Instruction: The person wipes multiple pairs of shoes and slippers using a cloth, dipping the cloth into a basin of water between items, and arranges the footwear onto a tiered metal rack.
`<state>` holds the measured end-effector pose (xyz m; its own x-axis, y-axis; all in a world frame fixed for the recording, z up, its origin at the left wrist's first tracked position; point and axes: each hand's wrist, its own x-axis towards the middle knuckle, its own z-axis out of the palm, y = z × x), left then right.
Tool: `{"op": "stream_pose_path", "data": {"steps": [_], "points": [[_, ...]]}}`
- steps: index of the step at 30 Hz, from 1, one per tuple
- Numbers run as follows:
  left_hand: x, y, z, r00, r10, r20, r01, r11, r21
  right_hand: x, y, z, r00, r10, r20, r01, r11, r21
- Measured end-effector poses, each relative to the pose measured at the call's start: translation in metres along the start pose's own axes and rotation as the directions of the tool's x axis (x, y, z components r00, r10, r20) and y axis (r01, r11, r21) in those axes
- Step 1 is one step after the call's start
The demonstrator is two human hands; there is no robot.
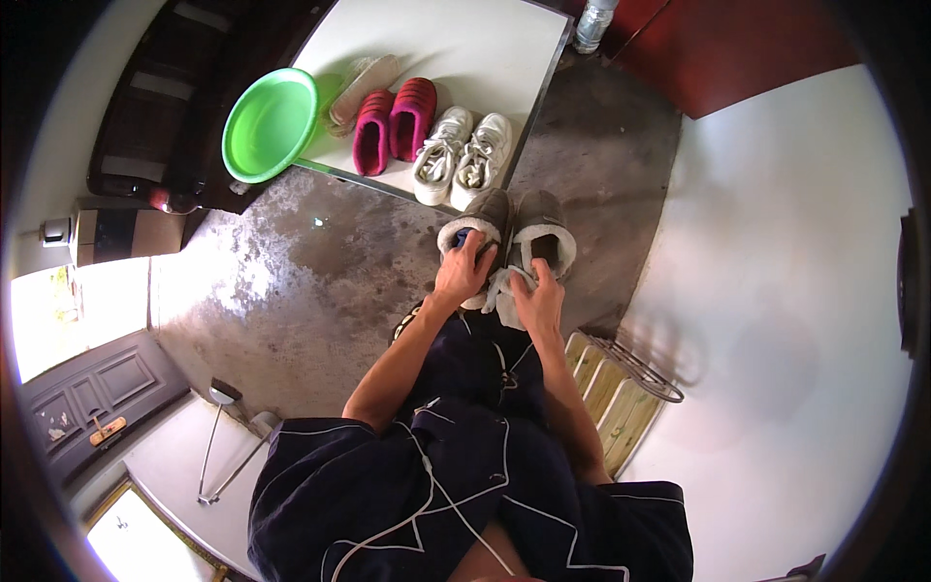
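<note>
A pair of brown shoes with pale fleece lining lies before me, their toes towards the table. My left hand [462,275] grips the heel end of the left fleece-lined shoe [489,211], its fingers at the opening. Something dark blue shows inside that shoe. At the heel of the right fleece-lined shoe [540,209], my right hand [540,300] pinches a crumpled whitish cloth or tissue [509,309]. What carries the shoes' weight is hidden.
Across the white table [465,44] stand white lace-up sneakers [444,153], red slippers [374,131] and a pale shoe [364,91]. A green basin [273,127] overhangs its left corner. A wooden slatted seat [611,400] is at my right, a long-handled dustpan [224,393] at left.
</note>
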<state>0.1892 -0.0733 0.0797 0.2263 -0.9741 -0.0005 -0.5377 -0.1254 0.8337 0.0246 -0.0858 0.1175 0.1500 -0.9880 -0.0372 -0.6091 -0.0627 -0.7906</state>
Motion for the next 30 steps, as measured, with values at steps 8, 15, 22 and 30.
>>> {"op": "stream_pose_path", "data": {"steps": [8,15,22,30], "points": [[0.067,0.069,0.055,0.998,-0.013,-0.053,0.008,0.996,-0.093,0.079,0.042,-0.079,0.971,-0.232,0.059,0.224,0.968,0.110],[0.134,0.107,0.101,0.958,-0.058,-0.281,0.050,0.998,-0.036,0.190,0.064,-0.122,0.904,-0.349,0.246,0.329,0.937,0.121],[0.206,0.097,0.106,0.952,0.027,-0.306,-0.067,0.990,-0.121,0.299,0.065,-0.109,0.846,-0.430,0.316,0.390,0.902,0.185],[0.309,0.052,0.111,0.902,-0.117,-0.416,0.053,0.985,-0.162,0.412,0.054,-0.056,0.798,-0.376,0.471,0.398,0.915,0.056]]}}
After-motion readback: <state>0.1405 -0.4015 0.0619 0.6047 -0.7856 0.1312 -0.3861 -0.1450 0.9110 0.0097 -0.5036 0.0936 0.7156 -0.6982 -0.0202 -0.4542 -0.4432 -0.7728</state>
